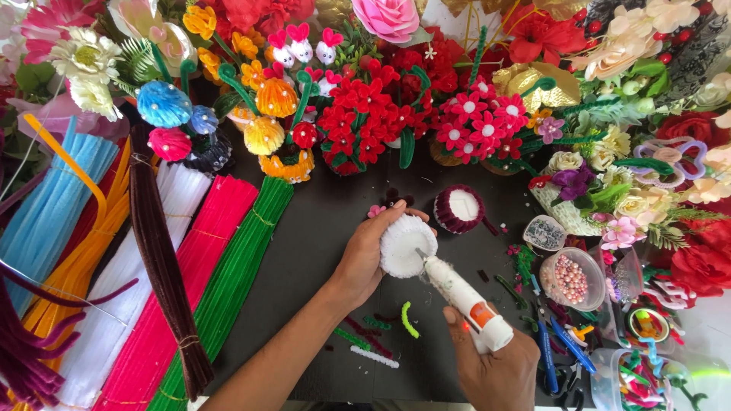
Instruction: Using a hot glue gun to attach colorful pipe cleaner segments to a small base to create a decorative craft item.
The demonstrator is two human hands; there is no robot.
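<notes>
Left hand (364,259) cups a white fuzzy disc (406,245) above the black worktop (320,228), fingers curled round its far edge. Right hand (499,365), fingers wrapped tight on a white glue gun (463,295), sets nozzle vs. disc's near-right face. Pipe-cleaner bundles (190,259) lie left.

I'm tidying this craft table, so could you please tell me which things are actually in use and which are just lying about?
In use:
- left hand holding the white fuzzy disc
- right hand gripping the glue gun, nozzle on the disc

Lying about:
- bundled pipe cleaners
- maroon-rimmed white cup
- bowl of pink beads
- green pipe cleaner scrap
- finished flower pots
</notes>
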